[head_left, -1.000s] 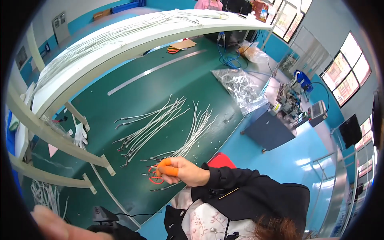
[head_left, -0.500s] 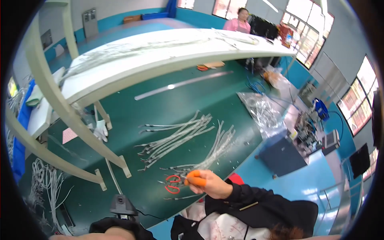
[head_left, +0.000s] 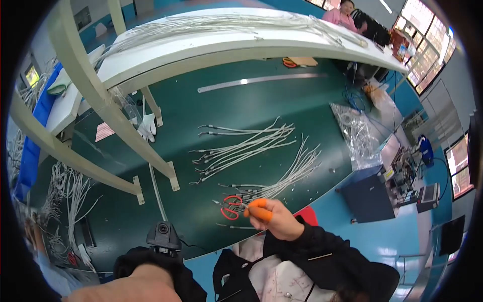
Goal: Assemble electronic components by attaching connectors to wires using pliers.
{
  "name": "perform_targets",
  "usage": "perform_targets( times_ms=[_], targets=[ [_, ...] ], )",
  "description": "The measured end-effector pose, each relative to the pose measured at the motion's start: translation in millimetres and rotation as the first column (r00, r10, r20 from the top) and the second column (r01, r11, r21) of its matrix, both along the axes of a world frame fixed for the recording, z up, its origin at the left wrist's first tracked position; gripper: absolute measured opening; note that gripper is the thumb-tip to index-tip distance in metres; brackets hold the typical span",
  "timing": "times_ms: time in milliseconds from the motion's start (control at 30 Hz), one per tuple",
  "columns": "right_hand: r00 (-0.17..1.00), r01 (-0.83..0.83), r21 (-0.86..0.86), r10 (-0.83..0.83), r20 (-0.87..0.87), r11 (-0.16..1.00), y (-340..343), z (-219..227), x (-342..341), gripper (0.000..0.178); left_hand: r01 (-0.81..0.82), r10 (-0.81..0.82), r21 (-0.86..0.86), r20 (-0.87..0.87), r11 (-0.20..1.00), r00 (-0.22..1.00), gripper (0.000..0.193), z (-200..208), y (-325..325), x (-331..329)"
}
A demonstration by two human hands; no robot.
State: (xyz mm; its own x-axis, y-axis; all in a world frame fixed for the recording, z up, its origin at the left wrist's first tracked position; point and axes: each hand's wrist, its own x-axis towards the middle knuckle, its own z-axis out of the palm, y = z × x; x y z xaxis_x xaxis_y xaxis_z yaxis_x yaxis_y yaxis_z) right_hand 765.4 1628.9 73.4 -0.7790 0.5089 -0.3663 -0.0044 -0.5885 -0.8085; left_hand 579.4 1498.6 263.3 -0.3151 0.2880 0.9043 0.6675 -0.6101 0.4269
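Observation:
My right hand [head_left: 275, 220], with orange finger cots on thumb and forefinger, hovers at the near edge of the green table [head_left: 251, 108]. Its pinched fingertips sit right beside red-handled scissors [head_left: 230, 207] lying on the table. A thin cable end seems to run between the fingertips and the scissors, but the grip is unclear. Two loose bundles of white cables [head_left: 246, 146] fan out just beyond. My left hand [head_left: 133, 288] is a blurred shape at the bottom edge, near a small black device [head_left: 162, 235]; its fingers are hidden.
A white frame with slanted legs [head_left: 108, 113] crosses the table's left side, carrying a curved shelf of long white cables [head_left: 226, 25]. A white glove [head_left: 147, 127], a clear plastic bag [head_left: 354, 133] and a metal strip [head_left: 261, 80] lie on the table. Another person [head_left: 344, 14] sits far behind.
The view has tilted down and moved closer. My right hand stays by the red scissors. My left hand has shifted from the lower left corner toward the bottom centre.

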Motion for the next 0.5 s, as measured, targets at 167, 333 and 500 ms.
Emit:
perform_targets(
  times_ms=[167, 333, 500],
  targets=[
    [1.0, 0.028, 0.006, -0.028, 0.0, 1.0, -4.4, 2.6, 4.6, 0.021, 0.121, -0.121, -0.105, 0.007, 0.987, 0.993, 0.012, 8.3, 0.2, -3.5],
    [0.999, -0.002, 0.046, 0.0, 0.053, 0.999, 4.8, 2.8, -2.1, 0.021, 0.071, -0.07, 0.03, -0.061, 0.997, 0.996, 0.012, 17.1, 6.5, -13.5],
    [1.0, -0.017, -0.015, 0.017, -0.018, 1.0, -20.9, -3.0, -2.7, 0.022, 0.106, -0.1, 0.095, -0.068, 0.99, 0.993, 0.011, 26.3, -9.0, -14.6]
  ],
)
